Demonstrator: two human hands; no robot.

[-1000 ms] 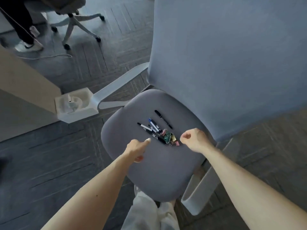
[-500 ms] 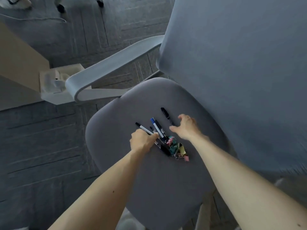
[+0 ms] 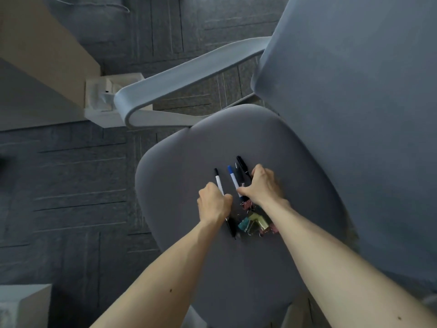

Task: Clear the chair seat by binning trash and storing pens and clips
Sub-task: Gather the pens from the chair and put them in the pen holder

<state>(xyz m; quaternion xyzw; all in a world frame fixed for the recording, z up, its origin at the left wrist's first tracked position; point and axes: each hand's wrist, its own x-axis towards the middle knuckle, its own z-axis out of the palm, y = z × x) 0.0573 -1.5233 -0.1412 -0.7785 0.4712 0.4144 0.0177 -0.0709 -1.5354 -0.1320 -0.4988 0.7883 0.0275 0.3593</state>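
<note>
- Dark grey carpet tiles [image 3: 78, 185] cover the floor; at the far left a pale wooden panel [image 3: 35, 55] slants down, with a white box-like fitting [image 3: 101, 100] at its foot and a white block [image 3: 23, 304] in the bottom-left corner.
- The chair's pale armrest [image 3: 189, 74] curves above the seat's far-left edge; open carpet lies left of the seat.
- The grey chair seat [image 3: 177, 166] carries everything near its middle; its front and left parts are bare.
- The left hand [image 3: 214, 202] has its grip closed around a white pen with a black cap [image 3: 218, 181]; a black pen [image 3: 230, 227] pokes out below the fist.
- Just right, the blue-capped pen [image 3: 233, 177] and two black pens [image 3: 242, 168] lie side by side; the right hand [image 3: 262, 185] is curled over their near ends, thumb touching the blue-capped one, though whether it has them gripped cannot be told.
- Coloured binder clips [image 3: 255, 223] sit heaped between the two wrists.
- The blue-grey backrest [image 3: 354, 102] walls off the seat's right side.
- No writing is legible.
</note>
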